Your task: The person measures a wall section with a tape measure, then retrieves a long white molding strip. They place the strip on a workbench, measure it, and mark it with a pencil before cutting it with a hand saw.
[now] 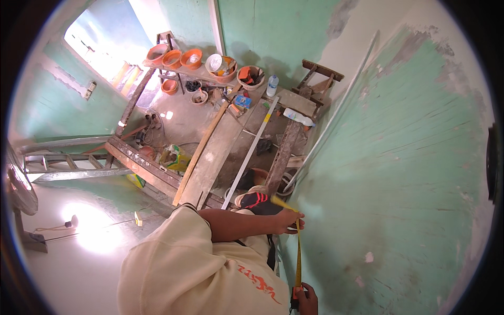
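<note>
My left arm reaches across in front of my beige shirt. My left hand (pixel 287 221) is closed on the yellow blade of a tape measure, close to the green wall (pixel 378 210). A short, blurred length of the blade (pixel 276 200) sticks out past my fingers. From there the blade runs down to the tape measure's orange and black case (pixel 296 295). My right hand (pixel 308 301) is wrapped round that case at the lower edge. A black shoe with red stripes (pixel 256 199) shows just beyond my left hand.
Rough planks (pixel 218 152) and a long pale straightedge (pixel 251 152) lie across a wooden scaffold. Orange buckets (pixel 191 59), a water bottle (pixel 272 85) and tools stand at its far end. A metal ladder (pixel 79 167) is at the left. A thin pole (pixel 336 118) leans along the right wall.
</note>
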`<move>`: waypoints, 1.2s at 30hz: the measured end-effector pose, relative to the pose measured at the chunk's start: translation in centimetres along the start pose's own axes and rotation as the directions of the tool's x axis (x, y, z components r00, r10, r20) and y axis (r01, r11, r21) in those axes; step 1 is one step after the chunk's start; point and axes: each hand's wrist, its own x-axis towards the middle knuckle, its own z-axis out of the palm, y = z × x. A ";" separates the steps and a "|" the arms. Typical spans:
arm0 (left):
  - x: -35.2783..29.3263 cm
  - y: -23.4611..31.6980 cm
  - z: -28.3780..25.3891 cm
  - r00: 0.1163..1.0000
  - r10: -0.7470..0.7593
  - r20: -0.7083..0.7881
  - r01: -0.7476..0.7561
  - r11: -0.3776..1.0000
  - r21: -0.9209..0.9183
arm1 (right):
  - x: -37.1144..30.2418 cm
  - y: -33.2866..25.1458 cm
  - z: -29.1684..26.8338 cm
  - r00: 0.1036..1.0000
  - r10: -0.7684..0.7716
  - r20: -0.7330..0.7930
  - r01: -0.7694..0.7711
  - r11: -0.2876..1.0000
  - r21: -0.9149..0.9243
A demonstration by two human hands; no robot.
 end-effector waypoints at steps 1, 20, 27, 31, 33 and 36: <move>0.0 0.0 0.0 1.000 -0.005 0.002 0.005 1.000 0.029 | 0.5 0.3 -0.1 1.000 0.001 0.023 -0.001 1.000 0.025; -8.9 6.3 -10.8 0.902 0.206 0.380 -0.409 0.692 0.595 | 10.7 -12.2 9.1 0.979 0.041 0.199 -0.035 0.999 -0.033; -15.6 16.7 -19.4 0.958 0.165 0.236 -0.259 0.854 0.452 | 15.9 -26.1 24.7 0.954 -0.046 0.296 0.040 0.999 0.028; -18.1 21.2 -26.3 0.957 0.217 0.192 -0.259 0.939 0.227 | 19.1 -33.2 35.8 0.951 -0.029 0.308 0.030 1.000 0.002; -21.1 25.1 -28.8 0.960 0.225 0.168 -0.244 0.965 0.100 | 20.0 -36.5 40.9 0.962 0.006 0.272 -0.007 1.000 0.006; -23.8 29.7 -34.0 0.944 0.304 0.128 -0.282 0.945 -0.165 | 20.4 -40.1 47.5 0.934 -0.124 0.334 0.115 0.992 0.044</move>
